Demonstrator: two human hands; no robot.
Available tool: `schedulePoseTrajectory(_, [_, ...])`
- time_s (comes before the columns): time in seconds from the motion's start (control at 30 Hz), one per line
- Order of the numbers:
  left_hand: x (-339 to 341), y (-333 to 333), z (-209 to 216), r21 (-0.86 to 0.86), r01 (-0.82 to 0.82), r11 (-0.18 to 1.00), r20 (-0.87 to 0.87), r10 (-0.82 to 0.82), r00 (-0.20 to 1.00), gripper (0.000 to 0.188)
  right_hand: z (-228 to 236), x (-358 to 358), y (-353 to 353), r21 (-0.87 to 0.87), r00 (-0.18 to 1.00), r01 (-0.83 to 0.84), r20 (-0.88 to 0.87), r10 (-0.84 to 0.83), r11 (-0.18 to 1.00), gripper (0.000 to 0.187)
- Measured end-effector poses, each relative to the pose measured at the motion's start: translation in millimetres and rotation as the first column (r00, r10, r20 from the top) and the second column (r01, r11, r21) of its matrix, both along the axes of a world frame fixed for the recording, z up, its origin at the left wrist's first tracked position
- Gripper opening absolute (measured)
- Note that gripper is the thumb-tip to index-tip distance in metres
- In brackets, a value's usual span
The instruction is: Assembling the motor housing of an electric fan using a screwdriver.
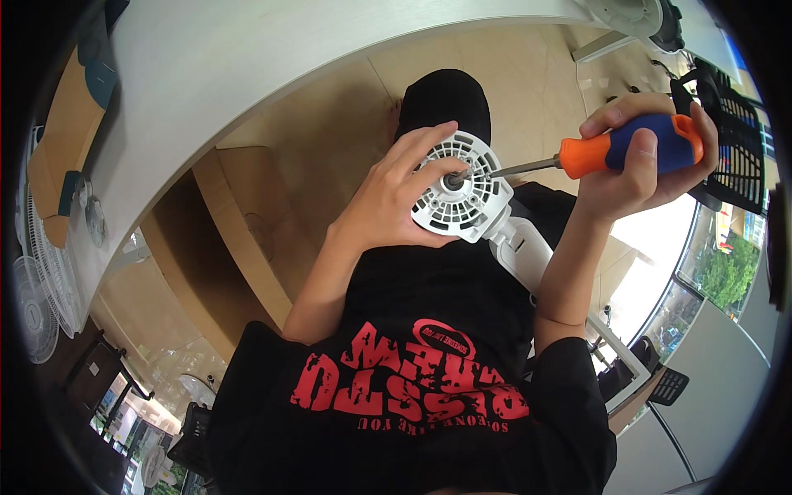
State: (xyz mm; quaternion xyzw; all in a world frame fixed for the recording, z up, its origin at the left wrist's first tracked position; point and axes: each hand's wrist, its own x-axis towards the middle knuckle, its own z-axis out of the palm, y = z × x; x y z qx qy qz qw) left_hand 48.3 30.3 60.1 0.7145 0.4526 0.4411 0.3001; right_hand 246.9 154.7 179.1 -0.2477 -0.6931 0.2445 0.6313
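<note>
My left hand is wrapped round a white fan motor housing, a round body with a slotted front and a metal shaft in its middle. The thumb and fingers reach over its rim and face, the index finger close to the shaft. A white neck runs from the housing down to the right, partly behind my right forearm. My right hand grips a screwdriver by its orange and blue handle. Its metal blade points left, and the tip meets the slotted face beside the shaft; whether it sits in a screw is too small to tell.
A white table curves across the far side. On its left lie cardboard packaging and a white wire fan grille. An open cardboard box stands below the edge. Another white fan part sits far right, near a black mesh chair.
</note>
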Motion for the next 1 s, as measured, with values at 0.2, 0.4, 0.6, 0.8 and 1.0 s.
schedulePoseTrajectory(0.2, [0.7, 0.5, -1.2, 0.012, -0.011, 1.000, -0.014, 0.011, 1.000, 0.079, -3.2, 3.5, 3.1, -0.012, 0.993, -0.116, -0.007, 0.116, 0.993, 0.053])
schedulePoseTrajectory(0.4, [0.8, 0.1, -1.4, 0.012, -0.014, 1.000, -0.026, 0.015, 1.000, 0.078, -9.5, 0.9, 7.4, 0.029, 0.944, -0.330, 0.003, 0.330, 0.944, 0.055])
schedulePoseTrajectory(0.6, [0.9, 0.8, -0.8, 0.013, -0.018, 1.000, -0.038, 0.018, 0.999, 0.077, -15.9, -3.1, 6.2, 0.036, 0.936, -0.352, 0.031, 0.351, 0.935, 0.053])
schedulePoseTrajectory(0.8, [0.6, 0.6, 0.0, 0.004, -0.014, 1.000, -0.039, 0.014, 0.999, 0.080, -23.8, -6.3, 6.5, 0.064, 0.925, -0.380, 0.039, 0.378, 0.923, 0.052])
schedulePoseTrajectory(1.0, [0.3, 0.9, 0.9, -0.002, -0.009, 1.000, -0.033, 0.009, 0.999, 0.081, -24.5, -7.8, 7.7, 0.098, 0.904, -0.419, 0.142, 0.404, 0.903, 0.054])
